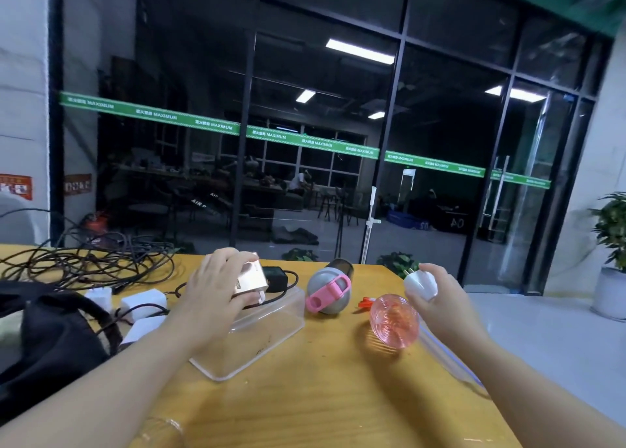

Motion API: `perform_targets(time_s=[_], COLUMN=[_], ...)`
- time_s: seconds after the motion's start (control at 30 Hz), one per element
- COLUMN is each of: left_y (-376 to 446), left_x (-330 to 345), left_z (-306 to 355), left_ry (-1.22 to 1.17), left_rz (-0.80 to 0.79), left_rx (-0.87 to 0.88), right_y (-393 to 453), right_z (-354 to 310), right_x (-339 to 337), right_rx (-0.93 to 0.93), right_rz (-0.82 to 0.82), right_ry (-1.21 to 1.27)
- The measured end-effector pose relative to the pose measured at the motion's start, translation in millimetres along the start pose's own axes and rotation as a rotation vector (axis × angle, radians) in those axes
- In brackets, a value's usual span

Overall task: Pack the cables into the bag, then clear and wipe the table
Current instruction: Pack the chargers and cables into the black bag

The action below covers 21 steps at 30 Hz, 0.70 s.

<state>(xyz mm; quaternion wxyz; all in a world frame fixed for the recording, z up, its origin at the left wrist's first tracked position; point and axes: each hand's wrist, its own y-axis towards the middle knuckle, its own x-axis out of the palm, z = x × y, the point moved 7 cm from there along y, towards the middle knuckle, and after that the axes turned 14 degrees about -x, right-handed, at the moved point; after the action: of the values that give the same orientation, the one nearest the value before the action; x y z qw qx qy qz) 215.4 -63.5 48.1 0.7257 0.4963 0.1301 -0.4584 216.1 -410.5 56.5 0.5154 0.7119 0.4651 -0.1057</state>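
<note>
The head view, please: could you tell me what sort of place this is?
Probably an office or workshop: a glass partition with a green strip, ceiling lights reflected, a wooden table strewn with cables.

The green strip [271, 135] across the glass wall repeats "MAXIMUM".

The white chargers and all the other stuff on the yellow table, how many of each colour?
White: 4, three plug blocks beside the black bag, plus a white cap in the right hand
Pink: 1, ribbed pink plastic bottle
Grey with pink strap: 1, round flask
Gold: 1, box in the left hand
Total: 7
</note>
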Motion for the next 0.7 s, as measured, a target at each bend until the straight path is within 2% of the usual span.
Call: perform_targets(time_s=[0.17, 0.37, 0.57, 0.7], left_y=[-5, -30, -56, -77], left_x=[-24, -54, -81, -100], left_z=[1, -12, -30, -57], left_ry=[-0.018, -0.087, -0.100, -0.238], left_rz=[0.035, -0.004, -0.093, -0.116], left_rx=[0.036, -0.040, -0.039, -0.207], right_y=[6, 9, 9, 2], right_z=[-35, -69, -119, -155], right_x=[4, 32, 82, 111], right_rx=[-0.044, 0.195, 0.174, 0.165], right_rz=[0.038, 0.119, -0.032, -0.116], right_ry=[0.089, 0.557, 0.655, 0.693])
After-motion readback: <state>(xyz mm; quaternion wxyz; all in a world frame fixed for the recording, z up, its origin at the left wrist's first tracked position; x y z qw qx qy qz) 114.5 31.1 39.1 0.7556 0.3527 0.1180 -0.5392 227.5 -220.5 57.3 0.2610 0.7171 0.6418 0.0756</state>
